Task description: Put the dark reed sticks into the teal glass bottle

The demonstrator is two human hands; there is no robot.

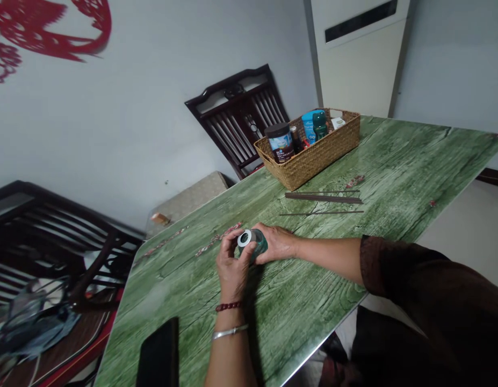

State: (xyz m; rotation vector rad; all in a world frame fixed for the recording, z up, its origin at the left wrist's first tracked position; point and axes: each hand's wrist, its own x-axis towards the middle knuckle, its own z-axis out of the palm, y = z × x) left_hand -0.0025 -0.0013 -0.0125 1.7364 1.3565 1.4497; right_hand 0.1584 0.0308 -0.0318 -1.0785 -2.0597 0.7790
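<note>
Both hands are on a small teal glass bottle (260, 243) with a silver ring-shaped collar (245, 238) around a dark opening. My left hand (231, 263), with a dark red bead bracelet and a silver bangle at its wrist, has its thumb and fingers closed around the collar. My right hand (276, 242) wraps the bottle's body from the right side, and its fingers partly hide the glass. The bottle tilts toward me over the green table. Beyond the hands lies a bundle of thin dark brown sticks (323, 198), with one stick (321, 213) lying apart in front.
A woven basket (313, 169) holding a brown jar (280, 142), a blue container (309, 122) and a green bottle (320, 126) stands on the green marbled table (313, 312). A black phone-like slab (158, 355) lies at the near left. Dark wooden chairs (236, 115) stand beyond the table.
</note>
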